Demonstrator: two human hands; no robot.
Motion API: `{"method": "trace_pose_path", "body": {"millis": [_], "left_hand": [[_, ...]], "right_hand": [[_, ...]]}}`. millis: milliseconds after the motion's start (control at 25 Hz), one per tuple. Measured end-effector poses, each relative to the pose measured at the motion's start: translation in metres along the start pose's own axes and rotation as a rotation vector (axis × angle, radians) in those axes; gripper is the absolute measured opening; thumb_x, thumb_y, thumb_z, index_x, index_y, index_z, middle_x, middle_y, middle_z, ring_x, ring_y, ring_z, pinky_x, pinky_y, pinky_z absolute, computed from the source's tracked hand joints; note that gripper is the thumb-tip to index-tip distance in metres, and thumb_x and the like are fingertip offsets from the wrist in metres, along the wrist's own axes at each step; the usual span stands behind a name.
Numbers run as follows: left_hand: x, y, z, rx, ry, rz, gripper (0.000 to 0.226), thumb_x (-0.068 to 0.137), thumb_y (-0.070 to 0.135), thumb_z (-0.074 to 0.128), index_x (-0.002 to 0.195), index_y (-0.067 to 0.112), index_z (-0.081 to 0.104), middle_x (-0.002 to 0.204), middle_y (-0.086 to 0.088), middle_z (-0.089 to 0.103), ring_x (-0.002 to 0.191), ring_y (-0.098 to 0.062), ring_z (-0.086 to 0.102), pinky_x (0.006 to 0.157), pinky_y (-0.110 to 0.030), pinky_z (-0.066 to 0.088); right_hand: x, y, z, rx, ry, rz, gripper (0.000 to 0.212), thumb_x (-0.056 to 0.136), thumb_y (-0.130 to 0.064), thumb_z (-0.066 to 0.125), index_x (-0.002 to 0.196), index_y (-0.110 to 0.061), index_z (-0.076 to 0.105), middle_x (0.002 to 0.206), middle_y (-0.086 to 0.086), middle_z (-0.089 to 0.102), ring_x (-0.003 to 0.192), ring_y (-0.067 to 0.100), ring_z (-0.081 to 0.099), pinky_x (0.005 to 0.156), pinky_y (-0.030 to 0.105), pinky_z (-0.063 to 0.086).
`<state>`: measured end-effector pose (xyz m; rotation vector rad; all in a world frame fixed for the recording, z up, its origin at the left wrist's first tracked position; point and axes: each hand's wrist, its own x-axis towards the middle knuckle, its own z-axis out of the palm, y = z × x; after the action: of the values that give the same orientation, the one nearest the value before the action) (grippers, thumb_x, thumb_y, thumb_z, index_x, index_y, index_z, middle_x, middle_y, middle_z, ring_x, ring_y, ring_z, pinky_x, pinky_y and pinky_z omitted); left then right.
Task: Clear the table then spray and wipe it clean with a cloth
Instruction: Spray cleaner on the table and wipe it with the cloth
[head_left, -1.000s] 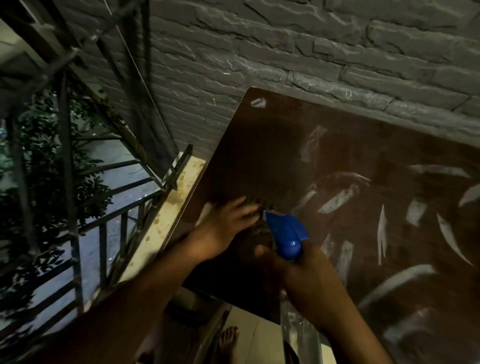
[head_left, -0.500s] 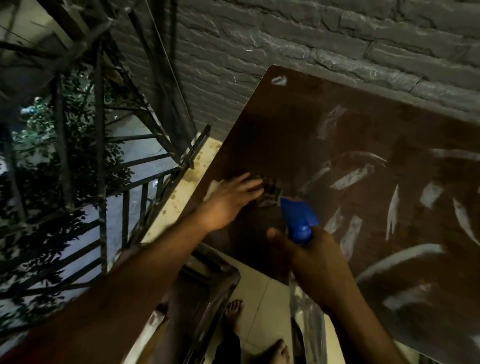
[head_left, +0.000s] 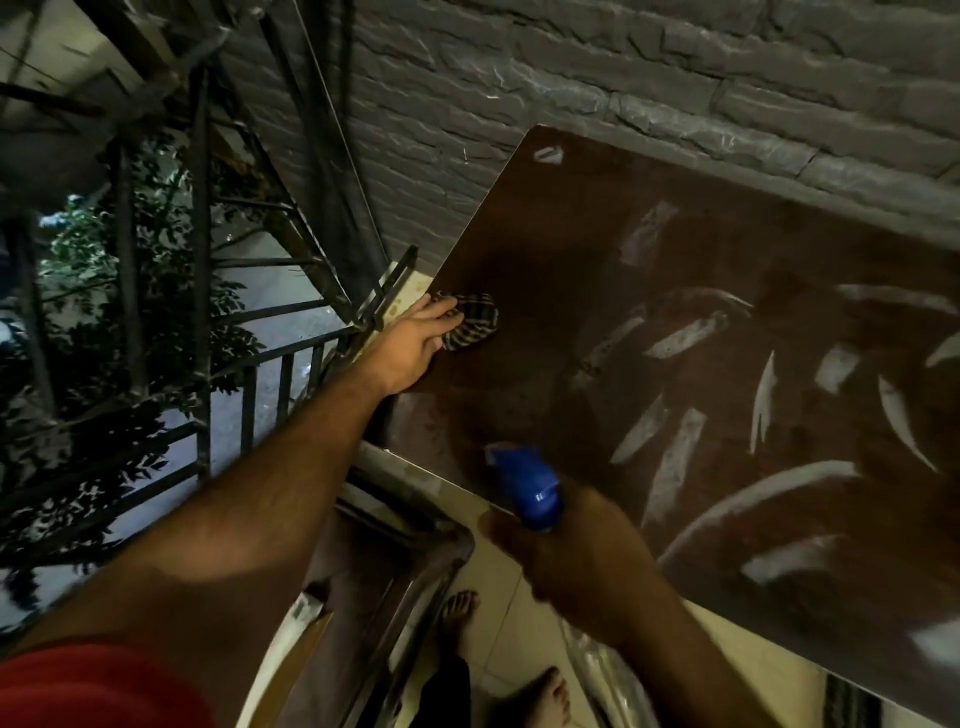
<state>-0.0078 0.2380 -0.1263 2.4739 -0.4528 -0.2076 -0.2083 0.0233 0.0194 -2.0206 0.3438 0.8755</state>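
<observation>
While left hand (head_left: 410, 343) presses cloth (head_left: 470, 325) (bunched), table (head_left: 571, 249) edge

The desk (head_left: 701, 312) is bounded at its far edge by the brick wall (head_left: 571, 78), and a metal railing (head_left: 249, 364) stands just beside its left edge. Its top is occupied only by the cloth (head_left: 472, 322) near that left edge, under the left hand (head_left: 415, 343).
</observation>
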Motion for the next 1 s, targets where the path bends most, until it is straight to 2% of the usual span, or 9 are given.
{"method": "trace_pose_path", "body": {"millis": [120,240,400,600,720,800,880,960,1000], "left_hand": [[0.002,0.007,-0.003,-0.019,-0.045,-0.042,0.049,0.094,-0.005,0.047,0.138,0.015,0.048,0.155,0.000,0.027,0.147,-0.021,0.009,0.117,-0.028,0.003],[0.001,0.005,-0.005,-0.026,-0.072,-0.022,0.049,0.094,-0.005,0.046,0.139,0.014,0.046,0.156,-0.001,0.026,0.147,-0.023,0.008,0.118,-0.032,0.003],[-0.033,0.016,0.007,0.014,0.051,-0.101,0.052,0.094,-0.001,0.046,0.141,0.022,0.043,0.155,0.003,0.027,0.147,-0.021,0.011,0.119,-0.042,0.008],[-0.113,0.007,0.020,0.094,-0.072,0.187,0.069,0.087,-0.007,0.052,0.139,0.035,0.039,0.154,0.013,0.025,0.146,-0.012,0.012,0.118,-0.036,0.008],[-0.060,-0.015,-0.008,0.095,0.073,-0.077,0.062,0.091,-0.004,0.049,0.139,0.033,0.035,0.153,0.006,0.030,0.146,-0.021,0.014,0.119,-0.050,0.016],[-0.047,0.016,0.003,0.106,0.095,-0.133,0.057,0.092,-0.003,0.047,0.140,0.027,0.040,0.153,0.005,0.029,0.145,-0.017,0.012,0.119,-0.047,0.005],[-0.077,0.052,0.028,0.092,-0.030,0.058,0.054,0.090,-0.005,0.047,0.135,0.023,0.049,0.153,0.006,0.027,0.144,-0.015,0.010,0.117,-0.037,0.000],[-0.121,0.050,0.035,0.099,-0.113,0.247,0.057,0.087,-0.007,0.049,0.136,0.022,0.049,0.154,0.002,0.028,0.146,-0.021,0.014,0.117,-0.041,0.008],[-0.128,0.033,0.026,0.123,-0.108,0.240,0.062,0.087,-0.009,0.049,0.140,0.023,0.044,0.155,0.001,0.027,0.146,-0.023,0.015,0.118,-0.043,0.010]], "right_hand": [[0.007,-0.004,0.017,-0.009,0.006,-0.052,0.034,0.079,-0.054,0.068,0.106,-0.041,0.050,0.095,-0.002,0.068,0.084,0.018,0.068,0.083,0.045,0.059],[0.008,0.000,0.021,-0.014,0.004,-0.070,0.028,0.079,-0.057,0.067,0.094,-0.044,0.047,0.089,-0.004,0.067,0.080,0.015,0.068,0.080,0.040,0.060],[0.000,0.012,0.006,0.080,0.077,-0.074,0.023,0.082,-0.049,0.068,0.088,-0.046,0.047,0.084,-0.005,0.067,0.078,0.015,0.067,0.079,0.041,0.059],[-0.001,0.019,-0.014,0.155,0.126,-0.092,0.018,0.081,-0.045,0.071,0.089,-0.036,0.058,0.072,-0.006,0.066,0.068,0.014,0.065,0.071,0.036,0.057],[0.001,0.018,-0.010,0.139,0.111,-0.094,0.020,0.079,-0.047,0.071,0.089,-0.037,0.057,0.072,-0.004,0.067,0.070,0.015,0.066,0.074,0.040,0.059],[0.004,0.015,-0.007,0.134,0.122,-0.122,0.020,0.080,-0.047,0.071,0.091,-0.037,0.059,0.068,-0.006,0.067,0.067,0.013,0.066,0.075,0.041,0.059],[0.005,0.012,-0.006,0.166,0.107,-0.129,0.017,0.081,-0.045,0.071,0.091,-0.037,0.059,0.065,-0.007,0.067,0.064,0.011,0.064,0.073,0.040,0.059],[0.001,0.013,-0.007,0.176,0.076,-0.124,0.018,0.082,-0.045,0.071,0.089,-0.038,0.057,0.069,-0.006,0.066,0.066,0.011,0.064,0.072,0.038,0.058],[0.000,0.014,-0.009,0.165,0.069,-0.125,0.019,0.081,-0.047,0.070,0.090,-0.038,0.057,0.071,-0.006,0.066,0.067,0.012,0.064,0.072,0.036,0.057]]}}
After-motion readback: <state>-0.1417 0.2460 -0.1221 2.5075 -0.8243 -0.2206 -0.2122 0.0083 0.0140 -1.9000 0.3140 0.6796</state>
